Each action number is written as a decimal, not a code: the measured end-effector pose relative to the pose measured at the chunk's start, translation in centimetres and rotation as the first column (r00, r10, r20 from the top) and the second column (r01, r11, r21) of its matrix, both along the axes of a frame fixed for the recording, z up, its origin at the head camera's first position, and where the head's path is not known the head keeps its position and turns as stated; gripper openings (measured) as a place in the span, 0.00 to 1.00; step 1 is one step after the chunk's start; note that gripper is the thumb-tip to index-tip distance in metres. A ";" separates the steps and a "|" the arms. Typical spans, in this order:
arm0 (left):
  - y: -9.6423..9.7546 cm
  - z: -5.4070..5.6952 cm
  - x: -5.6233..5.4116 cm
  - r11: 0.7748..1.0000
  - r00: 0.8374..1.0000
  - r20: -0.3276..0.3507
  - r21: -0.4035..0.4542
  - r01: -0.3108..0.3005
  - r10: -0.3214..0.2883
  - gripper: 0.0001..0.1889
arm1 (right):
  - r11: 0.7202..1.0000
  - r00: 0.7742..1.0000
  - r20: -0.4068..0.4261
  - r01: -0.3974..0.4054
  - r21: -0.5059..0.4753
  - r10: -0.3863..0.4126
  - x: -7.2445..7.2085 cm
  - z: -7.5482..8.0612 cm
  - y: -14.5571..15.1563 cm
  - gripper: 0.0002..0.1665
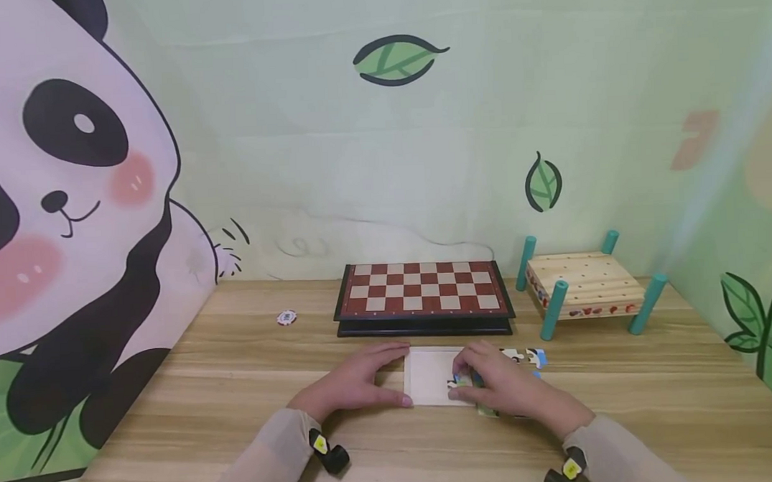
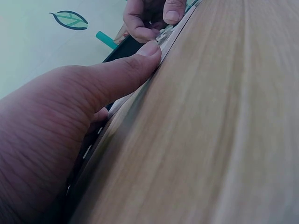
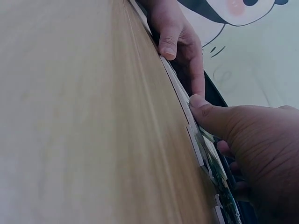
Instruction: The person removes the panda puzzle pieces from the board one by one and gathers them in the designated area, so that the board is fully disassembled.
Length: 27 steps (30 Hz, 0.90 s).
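Observation:
A white puzzle tray (image 1: 427,376) lies flat on the wooden table. My left hand (image 1: 356,379) rests at its left side, with the thumb at the near corner and straight fingers at the far corner. Over the tray's right part, my right hand (image 1: 498,380) pinches a small jigsaw piece (image 1: 455,383) between thumb and fingers. More jigsaw pieces (image 1: 536,357) with blue, white and green print lie to the right, partly hidden beneath the right hand. In the right wrist view, the right thumb (image 3: 212,116) is low over the tray, and the thin pieces (image 3: 196,147) lie beside it.
Behind the tray stands a red-and-white checkered board (image 1: 423,290) on a black base. At the back right is a small wooden stand (image 1: 585,282) with teal posts. A poker chip (image 1: 286,318) lies at the back left. A printed panda cloth (image 1: 278,131) covers the wall.

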<state>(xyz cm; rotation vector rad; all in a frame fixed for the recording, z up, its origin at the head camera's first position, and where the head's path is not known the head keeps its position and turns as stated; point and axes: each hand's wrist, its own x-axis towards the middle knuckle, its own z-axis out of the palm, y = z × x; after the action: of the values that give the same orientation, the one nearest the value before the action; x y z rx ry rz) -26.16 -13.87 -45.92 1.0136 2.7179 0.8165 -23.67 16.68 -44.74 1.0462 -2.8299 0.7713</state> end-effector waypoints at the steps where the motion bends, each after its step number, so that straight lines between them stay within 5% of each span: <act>1: 0.0 0.0 0.0 1.000 1.000 0.002 0.002 0.000 0.000 0.50 | 1.000 1.000 0.002 -0.002 -0.005 0.002 0.0 0.0 0.0 0.19; 16: 0.1 0.1 0.0 1.000 1.000 -0.005 -0.010 -0.003 0.003 0.50 | 0.982 0.994 0.039 -0.098 -0.163 0.105 0.2 0.8 0.3 0.09; 27: 0.0 0.0 0.0 1.000 1.000 -0.019 -0.001 0.011 -0.011 0.50 | 0.971 0.997 -0.014 -0.075 -0.227 0.073 0.7 1.0 1.6 0.06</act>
<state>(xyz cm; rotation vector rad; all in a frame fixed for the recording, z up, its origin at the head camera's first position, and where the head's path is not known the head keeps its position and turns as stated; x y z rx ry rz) -26.18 -13.83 -45.88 1.0402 2.7259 0.8073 -23.02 18.29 -43.73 1.1190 -2.6293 1.0675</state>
